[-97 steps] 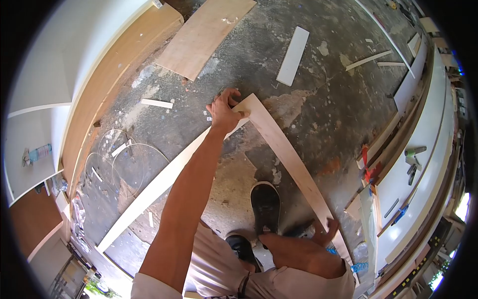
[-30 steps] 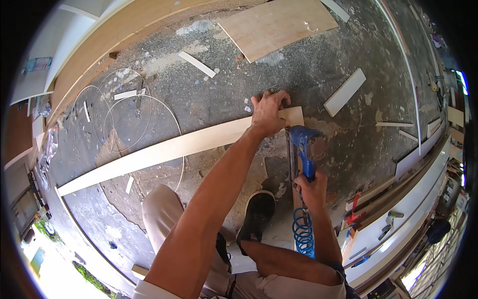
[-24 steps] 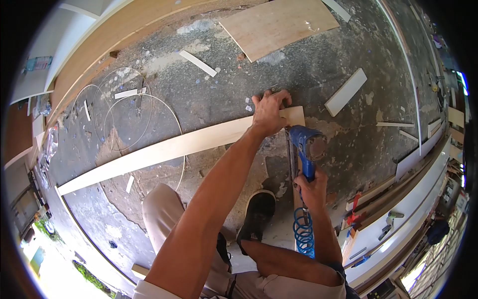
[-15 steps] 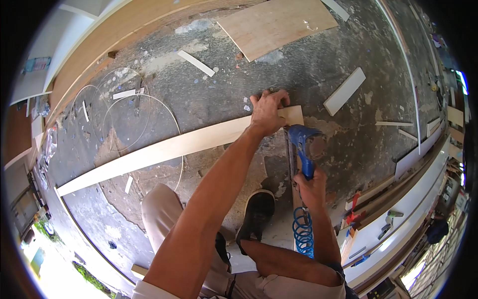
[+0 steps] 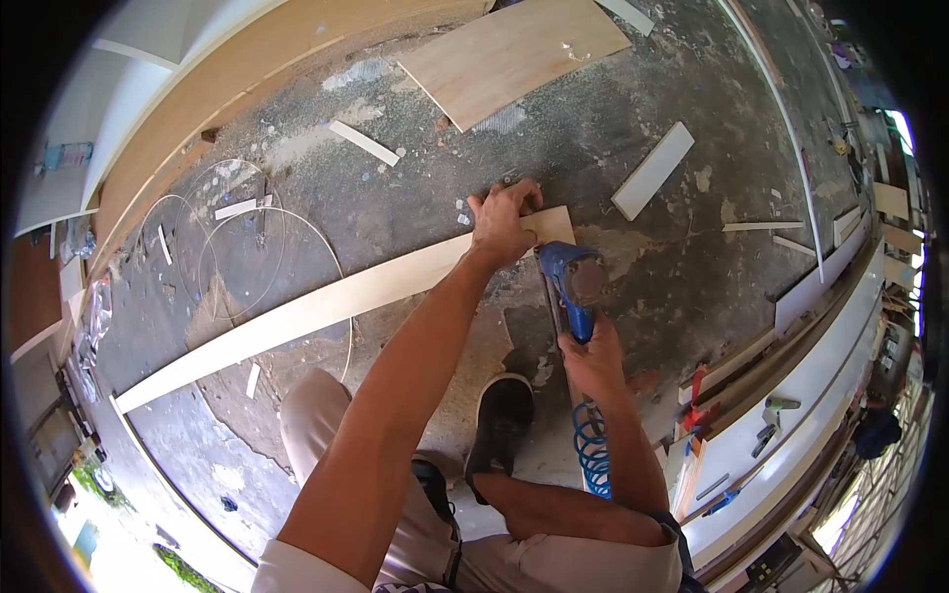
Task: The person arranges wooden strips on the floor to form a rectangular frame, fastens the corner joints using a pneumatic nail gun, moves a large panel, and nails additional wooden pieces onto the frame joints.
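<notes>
My left hand is closed over a long pale wooden board, close to its right end, with the fingers reaching past the far edge. My right hand grips the handle of a blue air nail gun. The gun's nose is at the near edge of the board, just right of my left hand. Under the gun, a second narrow strip runs toward me and meets the board at a corner. A blue coiled air hose hangs from the gun's handle. The nose tip itself is hard to make out.
A plywood sheet lies on the stained floor ahead. White offcuts, including a wider piece, are scattered around. Thin wire loops cross under the board. Stacked long panels with tools on top stand at right. My shoe is near the corner.
The whole view has shifted, so the floor items appear farther left. The nail gun has moved slightly left against the corner of the boards. My left hand keeps its place on the board.
</notes>
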`<state>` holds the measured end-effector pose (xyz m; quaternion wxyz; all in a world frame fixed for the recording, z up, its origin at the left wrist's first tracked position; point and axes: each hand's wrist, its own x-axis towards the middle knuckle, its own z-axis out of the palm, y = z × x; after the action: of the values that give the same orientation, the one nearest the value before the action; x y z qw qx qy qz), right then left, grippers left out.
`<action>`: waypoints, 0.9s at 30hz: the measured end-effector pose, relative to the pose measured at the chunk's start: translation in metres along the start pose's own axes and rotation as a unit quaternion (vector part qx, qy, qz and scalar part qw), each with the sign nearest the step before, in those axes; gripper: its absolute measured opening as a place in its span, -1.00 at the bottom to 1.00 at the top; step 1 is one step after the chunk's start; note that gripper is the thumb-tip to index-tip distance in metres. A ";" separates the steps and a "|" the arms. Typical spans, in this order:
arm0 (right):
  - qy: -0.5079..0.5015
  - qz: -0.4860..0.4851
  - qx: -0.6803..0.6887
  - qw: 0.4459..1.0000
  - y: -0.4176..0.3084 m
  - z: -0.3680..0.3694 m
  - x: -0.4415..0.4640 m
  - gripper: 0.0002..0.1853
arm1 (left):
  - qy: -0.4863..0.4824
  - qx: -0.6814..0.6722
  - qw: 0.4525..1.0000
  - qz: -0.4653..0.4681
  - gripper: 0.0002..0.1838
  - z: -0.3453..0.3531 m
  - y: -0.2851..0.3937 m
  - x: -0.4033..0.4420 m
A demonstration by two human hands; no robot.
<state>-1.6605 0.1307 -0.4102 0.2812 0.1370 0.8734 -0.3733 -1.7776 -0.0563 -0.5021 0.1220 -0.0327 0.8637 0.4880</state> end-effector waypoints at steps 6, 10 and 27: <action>-0.030 -0.006 0.126 0.992 0.001 -0.005 0.003 -0.56 | 0.010 0.006 1.000 0.007 -0.41 0.001 -0.003 0.001; -0.039 -0.001 0.108 0.993 0.006 -0.014 -0.001 -0.61 | 0.021 -0.008 1.000 0.021 -0.40 0.002 -0.008 0.000; -0.010 0.009 0.176 0.984 0.005 -0.017 -0.013 -0.77 | 0.053 0.057 0.995 0.056 -0.33 -0.005 -0.008 -0.020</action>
<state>-1.6545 0.1456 -0.3957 0.2648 0.1880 0.7897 -0.5205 -1.7578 -0.0657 -0.5020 0.0503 -0.0030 0.8959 0.4414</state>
